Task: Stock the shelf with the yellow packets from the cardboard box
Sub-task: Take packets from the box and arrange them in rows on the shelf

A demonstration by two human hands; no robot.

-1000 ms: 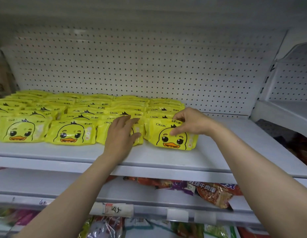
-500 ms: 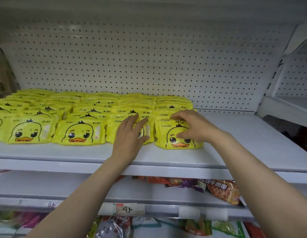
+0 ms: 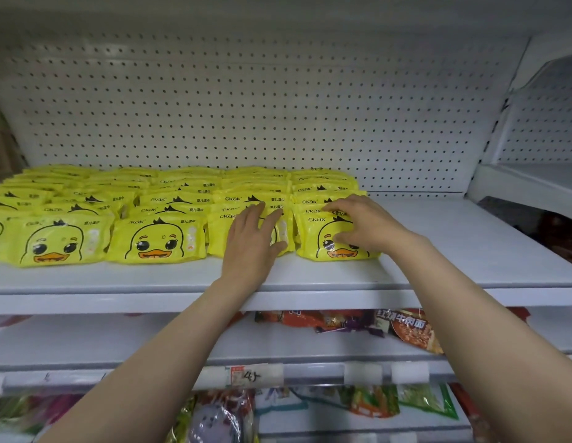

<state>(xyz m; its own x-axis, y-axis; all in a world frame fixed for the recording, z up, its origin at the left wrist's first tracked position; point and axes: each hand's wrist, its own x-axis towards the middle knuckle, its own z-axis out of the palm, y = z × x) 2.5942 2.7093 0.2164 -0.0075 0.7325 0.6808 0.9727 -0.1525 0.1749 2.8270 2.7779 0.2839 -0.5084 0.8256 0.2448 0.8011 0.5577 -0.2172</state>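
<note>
Yellow packets (image 3: 169,199) with a cartoon duck face fill the left and middle of a white shelf (image 3: 454,251), standing in rows that run from the near edge back to a pegboard wall (image 3: 278,107). The left hand (image 3: 252,241) lies flat with straight fingers against the front packet (image 3: 280,231) of the fourth row from the left. The right hand (image 3: 361,225) curls over the front packet of the rightmost row (image 3: 313,241), thumb low on its face and fingers on its top edge. To do this step well, I judge both hands should press the fronts back evenly, so the faces line up with the two duck fronts to the left.

Counted: five rows show across, the leftmost cut by the frame; roughly seven packets deep, though the far ones blur. Two hands. The cardboard box is not in view. The shelf's right part is bare. Below, a lower shelf (image 3: 86,340) holds red snack bags (image 3: 406,327).
</note>
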